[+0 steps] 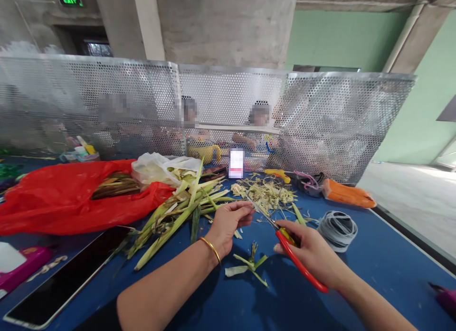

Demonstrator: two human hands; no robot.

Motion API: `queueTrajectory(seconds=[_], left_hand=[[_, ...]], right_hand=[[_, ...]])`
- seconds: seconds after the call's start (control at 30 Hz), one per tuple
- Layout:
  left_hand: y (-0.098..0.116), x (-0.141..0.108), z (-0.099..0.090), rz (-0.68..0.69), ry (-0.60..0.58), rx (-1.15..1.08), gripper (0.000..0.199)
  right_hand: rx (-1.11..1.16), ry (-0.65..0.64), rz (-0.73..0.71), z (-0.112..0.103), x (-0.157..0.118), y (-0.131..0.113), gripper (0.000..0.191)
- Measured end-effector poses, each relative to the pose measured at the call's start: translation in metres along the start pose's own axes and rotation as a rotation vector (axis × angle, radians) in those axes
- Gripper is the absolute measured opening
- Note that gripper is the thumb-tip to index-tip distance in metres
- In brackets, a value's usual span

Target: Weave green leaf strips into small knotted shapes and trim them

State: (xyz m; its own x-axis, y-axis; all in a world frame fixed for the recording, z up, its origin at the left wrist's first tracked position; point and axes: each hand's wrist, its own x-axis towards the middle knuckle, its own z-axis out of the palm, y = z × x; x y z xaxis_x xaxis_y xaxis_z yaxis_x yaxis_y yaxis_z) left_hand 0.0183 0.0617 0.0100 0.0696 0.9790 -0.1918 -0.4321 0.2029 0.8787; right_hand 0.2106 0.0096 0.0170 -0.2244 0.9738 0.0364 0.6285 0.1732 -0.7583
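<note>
My right hand [309,250] is wrapped round a pair of red-handled scissors [302,267], whose narrow metal blades point up and left. The blade tips reach close to the fingers of my left hand [230,222], which are pinched together. Anything between those fingers is too small to make out. Below the hands, a small green plant piece with several strips [251,264] lies on the blue table [285,302]. Beyond the blades is a heap of pale plant shreds [270,193]. Long green-yellow leaves and stalks [171,231] are piled to the left of my left hand.
A red plastic bag [71,198] and a large dark-screened tablet [67,278] lie at left. At right are a coil of grey strapping [337,231] and an orange packet [349,193]. A lit phone [236,163] stands before a perforated metal screen [228,93], with people behind it.
</note>
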Motion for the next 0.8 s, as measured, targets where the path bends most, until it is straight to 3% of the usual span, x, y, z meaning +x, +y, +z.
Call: queueTrajectory(seconds=[0.23, 0.43, 0.63, 0.8], left_hand=[[0.000, 0.003, 0.000, -0.007, 0.028, 0.007, 0.010], [-0.001, 0.005, -0.002, -0.025, 0.022, 0.010, 0.007], [0.008, -0.001, 0.000, -0.016, 0.024, 0.023, 0.009], [0.012, -0.005, 0.004, 0.003, 0.013, 0.005, 0.012]], right_hand=[[0.090, -0.075, 0.012, 0.003, 0.003, 0.001, 0.031], [-0.028, 0.003, -0.010, 0.005, 0.006, 0.004, 0.036], [-0.463, 0.156, 0.131, 0.000, 0.007, 0.006, 0.040], [-0.785, 0.116, 0.152, 0.021, 0.001, 0.004, 0.026]])
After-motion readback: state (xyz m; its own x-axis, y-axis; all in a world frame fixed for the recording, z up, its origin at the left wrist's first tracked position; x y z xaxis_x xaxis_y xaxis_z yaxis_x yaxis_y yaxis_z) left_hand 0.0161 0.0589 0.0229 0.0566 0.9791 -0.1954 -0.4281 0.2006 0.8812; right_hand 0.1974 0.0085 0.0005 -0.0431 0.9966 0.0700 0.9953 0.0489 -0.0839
